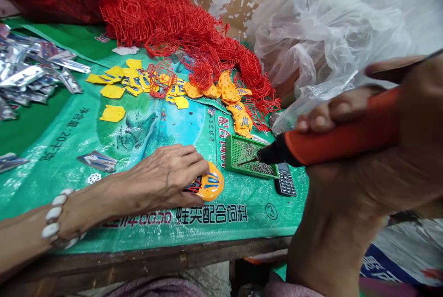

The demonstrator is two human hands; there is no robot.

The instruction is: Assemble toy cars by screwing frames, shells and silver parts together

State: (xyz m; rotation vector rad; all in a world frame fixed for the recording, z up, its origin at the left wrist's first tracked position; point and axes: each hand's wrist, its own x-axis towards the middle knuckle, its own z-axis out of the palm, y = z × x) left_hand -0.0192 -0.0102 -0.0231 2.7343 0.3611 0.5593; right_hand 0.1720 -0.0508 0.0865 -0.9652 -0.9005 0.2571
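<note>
My left hand [173, 172] rests closed around an orange toy car [213, 182] with blue and red markings, holding it on the green sheet. Much of the car is hidden under the fingers. My right hand [363, 177] grips an orange electric screwdriver [346, 130] with a black nose. Its thin bit points left and down over a small green perforated tray [251, 174] of tiny screws; whether the bit touches any screw I cannot tell. Beside the tray lies a black object with keys [286, 180].
Red plastic frames [173, 24] form a long heap at the back, with yellow pieces [113, 113] and orange car shells [242, 124] in front. Silvery pieces [31, 73] are piled left. Clear plastic bags [321, 33] stand back right. The wooden table edge [148, 264] runs nearest me.
</note>
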